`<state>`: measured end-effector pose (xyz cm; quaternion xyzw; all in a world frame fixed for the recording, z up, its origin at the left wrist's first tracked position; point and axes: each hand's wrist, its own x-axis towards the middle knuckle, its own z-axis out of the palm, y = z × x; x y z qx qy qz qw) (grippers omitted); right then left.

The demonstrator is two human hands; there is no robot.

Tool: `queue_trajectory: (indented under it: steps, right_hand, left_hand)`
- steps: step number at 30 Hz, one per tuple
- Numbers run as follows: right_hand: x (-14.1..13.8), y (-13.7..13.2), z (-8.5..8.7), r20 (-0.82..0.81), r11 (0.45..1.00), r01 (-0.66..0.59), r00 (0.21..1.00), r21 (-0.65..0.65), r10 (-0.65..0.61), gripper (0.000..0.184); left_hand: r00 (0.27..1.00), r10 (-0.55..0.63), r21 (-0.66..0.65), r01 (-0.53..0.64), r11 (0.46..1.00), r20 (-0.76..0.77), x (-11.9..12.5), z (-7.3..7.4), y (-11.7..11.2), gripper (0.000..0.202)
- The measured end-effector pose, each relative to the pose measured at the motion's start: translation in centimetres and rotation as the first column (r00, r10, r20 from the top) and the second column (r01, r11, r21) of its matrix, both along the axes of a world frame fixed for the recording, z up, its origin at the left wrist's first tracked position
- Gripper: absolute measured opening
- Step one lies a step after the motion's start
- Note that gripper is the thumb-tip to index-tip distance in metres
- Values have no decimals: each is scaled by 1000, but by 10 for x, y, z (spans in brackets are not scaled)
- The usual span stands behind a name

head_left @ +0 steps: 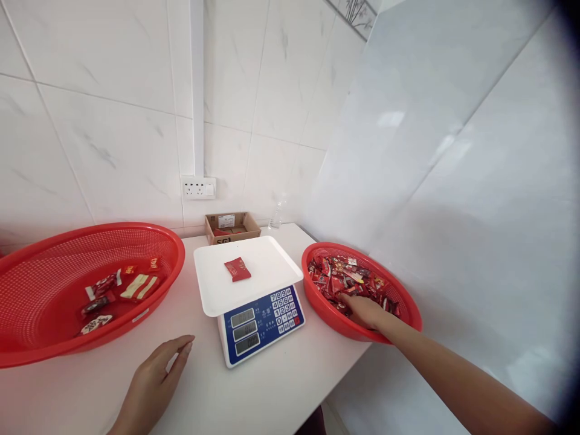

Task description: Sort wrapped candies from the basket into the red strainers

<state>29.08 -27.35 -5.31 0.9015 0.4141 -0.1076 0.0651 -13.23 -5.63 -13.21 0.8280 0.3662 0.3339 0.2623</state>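
My right hand (364, 311) reaches into the right red plastic basket (408, 308), its fingers curled together among many wrapped candies (333, 284). What its fingertips grip, if anything, is hidden. Over the white table, left of the scale, my left hand (158, 374) is held with thumb and fingertips close together and nothing between them. One red candy packet (237, 269) lies on the white pan (267, 260) of a digital weighing scale (263, 326). The scale has a blue panel with a keypad and several small displays.
A large red basket (176, 241) on the left holds several wrapped sweets (140, 286). Behind the scale stands a small cardboard box (254, 229) with red packets, beside a clear plastic object (276, 215). Tiled walls with a socket (198, 188) bound the table (203, 399).
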Motion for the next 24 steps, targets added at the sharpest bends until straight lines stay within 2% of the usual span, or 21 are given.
queue_trajectory:
  steps: [3, 6, 9, 13, 16, 18, 21, 24]
  right_hand:
    - [15, 0, 7, -12, 996, 17, 1000, 84, -16, 42]
    - [27, 2, 23, -22, 972, 101, 995, 211, -99, 37]
    - [32, 6, 43, -53, 928, 173, 985, 331, -165, 38]
    - [25, 23, 68, -62, 850, 136, 991, 509, -122, 37]
    - [5, 52, 82, -94, 791, 96, 994, 604, -49, 35]
    - [-17, 77, 85, -108, 779, 37, 993, 626, 39, 32]
    - [-59, 118, 80, -112, 778, -99, 971, 621, 213, 27]
    - [-99, 152, 69, -178, 793, -177, 925, 583, 337, 22]
  left_hand:
    - [1000, 8, -14, -8, 1000, 2, -1, 0, 1, 29]
    - [1000, 22, -29, -22, 999, 0, -2, -1, 2, 28]
    - [1000, 24, -34, -24, 999, 5, -2, -1, 2, 28]
    - [1000, 19, -27, -18, 999, 19, -1, -1, 1, 27]
    - [999, 4, -15, -4, 1000, 32, 0, 2, -1, 26]
    - [999, -12, 3, 12, 1000, 39, 1, 4, -3, 26]
    - [999, -16, 19, 15, 1000, 37, 1, 6, -6, 25]
    - [1000, -9, -3, 9, 1000, 27, 0, 7, -7, 26]
